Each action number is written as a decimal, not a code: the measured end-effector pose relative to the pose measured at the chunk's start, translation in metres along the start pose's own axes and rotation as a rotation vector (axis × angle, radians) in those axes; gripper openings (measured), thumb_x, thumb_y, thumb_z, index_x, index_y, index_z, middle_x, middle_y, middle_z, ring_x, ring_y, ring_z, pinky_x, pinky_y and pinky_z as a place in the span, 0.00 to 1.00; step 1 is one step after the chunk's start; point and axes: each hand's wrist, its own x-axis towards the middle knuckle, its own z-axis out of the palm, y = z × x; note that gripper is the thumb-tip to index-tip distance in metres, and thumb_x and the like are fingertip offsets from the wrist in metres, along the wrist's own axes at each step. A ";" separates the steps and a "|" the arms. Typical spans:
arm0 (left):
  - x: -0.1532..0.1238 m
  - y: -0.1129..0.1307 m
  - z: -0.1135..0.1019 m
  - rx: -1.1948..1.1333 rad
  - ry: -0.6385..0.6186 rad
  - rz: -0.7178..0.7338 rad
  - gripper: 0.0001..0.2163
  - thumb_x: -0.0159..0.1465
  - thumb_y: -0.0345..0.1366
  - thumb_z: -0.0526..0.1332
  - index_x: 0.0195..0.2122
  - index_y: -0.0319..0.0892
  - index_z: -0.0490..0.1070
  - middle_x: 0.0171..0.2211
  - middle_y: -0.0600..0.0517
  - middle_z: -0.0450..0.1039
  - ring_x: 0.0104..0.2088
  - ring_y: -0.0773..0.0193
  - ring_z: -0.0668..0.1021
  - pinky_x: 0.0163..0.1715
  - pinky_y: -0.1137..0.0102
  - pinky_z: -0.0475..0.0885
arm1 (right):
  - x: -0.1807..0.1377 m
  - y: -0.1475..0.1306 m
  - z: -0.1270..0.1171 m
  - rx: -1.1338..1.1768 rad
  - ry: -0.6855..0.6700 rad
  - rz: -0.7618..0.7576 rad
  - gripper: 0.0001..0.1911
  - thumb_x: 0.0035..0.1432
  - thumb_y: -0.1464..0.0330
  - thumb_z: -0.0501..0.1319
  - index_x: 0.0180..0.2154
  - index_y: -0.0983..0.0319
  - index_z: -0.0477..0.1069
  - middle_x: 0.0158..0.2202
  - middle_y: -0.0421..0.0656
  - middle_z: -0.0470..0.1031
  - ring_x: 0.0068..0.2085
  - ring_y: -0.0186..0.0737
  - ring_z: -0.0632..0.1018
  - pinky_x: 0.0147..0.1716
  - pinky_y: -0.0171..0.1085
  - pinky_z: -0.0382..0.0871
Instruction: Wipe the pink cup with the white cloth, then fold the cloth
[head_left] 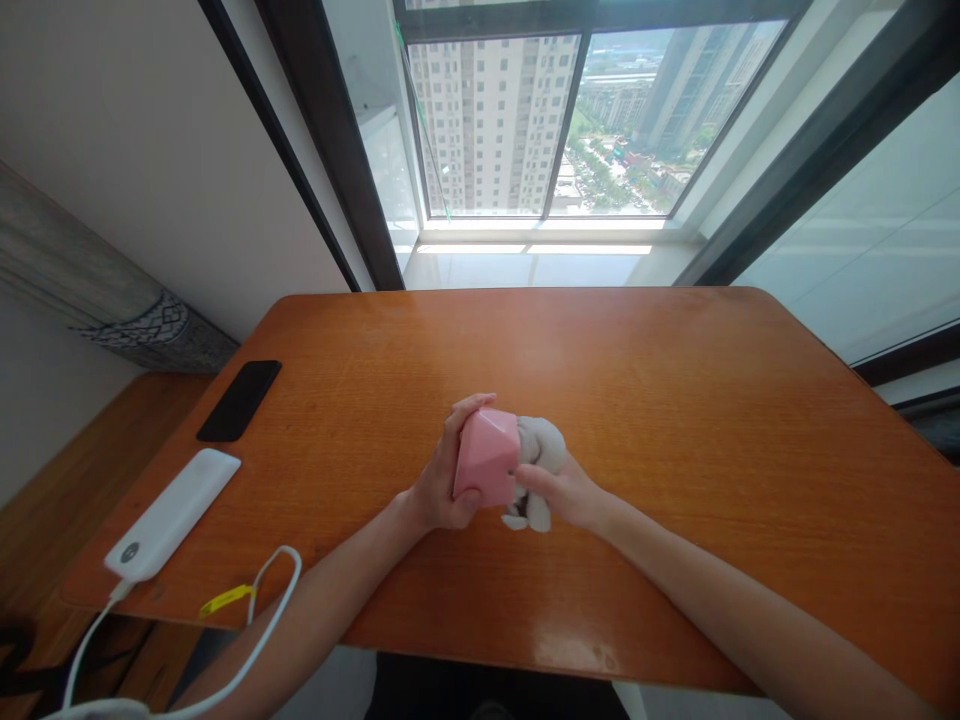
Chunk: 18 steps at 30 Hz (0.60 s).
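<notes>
A pink faceted object [487, 455], shaped like a small angular box, is held above the middle of the orange wooden table [675, 400]. My left hand [442, 480] wraps round its left side, fingers over the top and thumb below. My right hand [562, 488] is closed on a crumpled white cloth [544, 445], which is pressed against the pink object's right side. Part of the cloth hangs below my fingers.
A black phone [240, 400] lies face down near the table's left edge. A white power bank [174, 512] sits nearer me, with a white cable [262, 610] and yellow tag [225, 600] running off the front edge. A large window stands beyond the table.
</notes>
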 end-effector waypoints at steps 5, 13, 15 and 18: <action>0.000 0.003 0.000 -0.144 -0.017 -0.092 0.45 0.67 0.69 0.57 0.75 0.43 0.54 0.71 0.36 0.61 0.52 0.50 0.78 0.56 0.51 0.77 | -0.002 0.008 -0.007 -0.714 -0.154 -0.429 0.19 0.57 0.54 0.78 0.33 0.58 0.75 0.27 0.37 0.74 0.28 0.35 0.72 0.32 0.36 0.72; 0.000 0.002 -0.003 -0.114 -0.017 -0.114 0.47 0.67 0.72 0.55 0.78 0.45 0.51 0.74 0.38 0.58 0.64 0.38 0.72 0.68 0.44 0.69 | -0.007 0.012 0.002 -0.421 -0.021 -0.166 0.14 0.57 0.62 0.76 0.32 0.60 0.75 0.28 0.37 0.76 0.27 0.33 0.73 0.27 0.32 0.70; 0.001 0.000 -0.005 -0.071 -0.058 -0.068 0.50 0.65 0.74 0.56 0.79 0.47 0.50 0.74 0.37 0.57 0.67 0.36 0.70 0.69 0.41 0.67 | -0.006 0.007 0.002 -0.167 -0.010 0.008 0.17 0.53 0.59 0.79 0.34 0.61 0.76 0.28 0.38 0.77 0.27 0.34 0.75 0.27 0.33 0.73; 0.003 0.001 -0.006 0.039 -0.104 0.010 0.54 0.60 0.73 0.63 0.79 0.48 0.49 0.75 0.36 0.55 0.72 0.33 0.64 0.71 0.38 0.63 | -0.004 0.002 -0.003 0.242 0.094 0.270 0.24 0.51 0.53 0.80 0.41 0.61 0.78 0.28 0.39 0.79 0.25 0.36 0.77 0.23 0.34 0.76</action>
